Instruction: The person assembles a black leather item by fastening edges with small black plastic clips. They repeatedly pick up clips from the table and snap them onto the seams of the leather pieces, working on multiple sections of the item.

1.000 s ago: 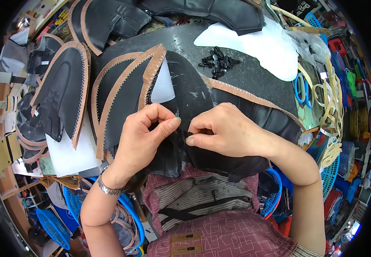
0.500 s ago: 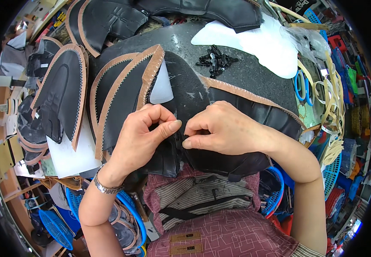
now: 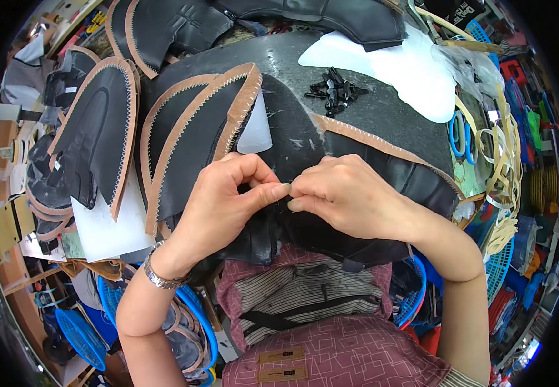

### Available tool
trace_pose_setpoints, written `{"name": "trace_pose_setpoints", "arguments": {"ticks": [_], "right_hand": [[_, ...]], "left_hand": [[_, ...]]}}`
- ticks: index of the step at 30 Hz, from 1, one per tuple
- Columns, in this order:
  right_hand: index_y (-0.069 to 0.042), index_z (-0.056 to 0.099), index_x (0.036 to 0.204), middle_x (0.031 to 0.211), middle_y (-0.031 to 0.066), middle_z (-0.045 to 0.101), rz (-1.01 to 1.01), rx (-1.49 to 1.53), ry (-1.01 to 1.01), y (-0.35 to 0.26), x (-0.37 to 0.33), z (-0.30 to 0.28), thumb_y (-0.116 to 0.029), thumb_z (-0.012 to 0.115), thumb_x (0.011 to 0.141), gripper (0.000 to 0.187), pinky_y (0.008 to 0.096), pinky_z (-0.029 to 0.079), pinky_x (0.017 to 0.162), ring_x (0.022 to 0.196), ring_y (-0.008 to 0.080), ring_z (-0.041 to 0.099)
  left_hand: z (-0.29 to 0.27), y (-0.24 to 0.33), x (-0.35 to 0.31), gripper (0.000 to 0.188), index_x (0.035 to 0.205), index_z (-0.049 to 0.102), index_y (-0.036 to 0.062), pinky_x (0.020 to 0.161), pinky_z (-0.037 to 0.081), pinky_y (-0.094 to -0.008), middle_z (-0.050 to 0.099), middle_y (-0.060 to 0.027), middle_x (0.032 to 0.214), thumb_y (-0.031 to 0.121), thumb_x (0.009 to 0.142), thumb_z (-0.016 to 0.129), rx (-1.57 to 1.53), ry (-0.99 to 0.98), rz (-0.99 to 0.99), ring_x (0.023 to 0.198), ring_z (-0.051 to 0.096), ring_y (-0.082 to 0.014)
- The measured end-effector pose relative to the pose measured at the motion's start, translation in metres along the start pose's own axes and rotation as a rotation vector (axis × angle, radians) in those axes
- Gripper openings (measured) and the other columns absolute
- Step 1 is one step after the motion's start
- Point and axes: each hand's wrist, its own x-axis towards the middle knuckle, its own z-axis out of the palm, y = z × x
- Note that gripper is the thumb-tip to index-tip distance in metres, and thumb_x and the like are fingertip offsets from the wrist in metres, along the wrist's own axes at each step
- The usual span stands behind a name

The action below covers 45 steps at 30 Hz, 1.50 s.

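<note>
My left hand and my right hand meet fingertip to fingertip over a black leather boot upper at the table's near edge. Thumb and forefinger of each are pinched together. Whatever sits between them is too small or hidden to make out. Just left of my left hand lie black uppers with brown zigzag-stitched edging. Beyond my right hand, another brown edging strip runs along the upper. A heap of small black parts, like zip pulls, lies farther back on the dark work surface.
More edged uppers are stacked at the left over a white sheet. White material, blue-handled scissors and pale strips lie at the right. Blue baskets stand below the table's edge.
My two hands have drawn together, so the fingertips that were slightly apart now touch. The surroundings sit a little farther right in the picture.
</note>
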Motion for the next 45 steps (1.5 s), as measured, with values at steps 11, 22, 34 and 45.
{"name": "trace_pose_setpoints", "arguments": {"ticks": [11,22,34,45], "right_hand": [[-0.001,0.06,0.073,0.069,0.0152,0.061,0.013,0.016,0.084,-0.003,-0.002,0.003,-0.011,0.061,0.078,0.011,0.0427,0.046,0.06,0.068,0.0344,0.06],[-0.007,0.059,0.079,0.076,0.0008,0.055,-0.415,-0.524,0.349,-0.014,-0.015,0.01,-0.012,0.065,0.069,0.012,0.029,0.039,0.056,0.063,0.0145,0.05],[0.0,0.061,0.075,0.074,0.007,0.057,-0.725,-0.851,0.401,-0.001,-0.016,0.038,-0.011,0.059,0.069,0.012,0.0285,0.048,0.063,0.069,0.019,0.059],[-0.004,0.06,0.084,0.078,0.006,0.058,-0.575,-0.907,0.397,-0.004,-0.021,0.041,-0.012,0.059,0.07,0.016,0.0299,0.048,0.061,0.074,0.0193,0.059]], "left_hand": [[-0.002,0.001,0.0,0.018,0.078,0.062,0.001,0.065,0.04,-0.0245,0.055,-0.0006,0.072,0.016,0.078,0.072,0.042,-0.044,0.031,0.071,0.048,-0.0096],[0.002,-0.004,0.001,0.014,0.077,0.063,0.0006,0.065,0.041,-0.0279,0.054,-0.0051,0.069,0.013,0.079,0.067,0.128,-0.012,0.112,0.069,0.049,-0.0145],[0.014,-0.009,-0.002,0.017,0.074,0.059,0.0012,0.07,0.04,-0.0332,0.056,-0.0091,0.069,0.016,0.079,0.066,0.103,0.114,0.203,0.07,0.051,-0.0224],[0.012,-0.014,0.001,0.015,0.073,0.061,0.0027,0.073,0.04,-0.0333,0.057,-0.0067,0.066,0.016,0.079,0.065,0.097,0.073,0.259,0.071,0.052,-0.022]]}}
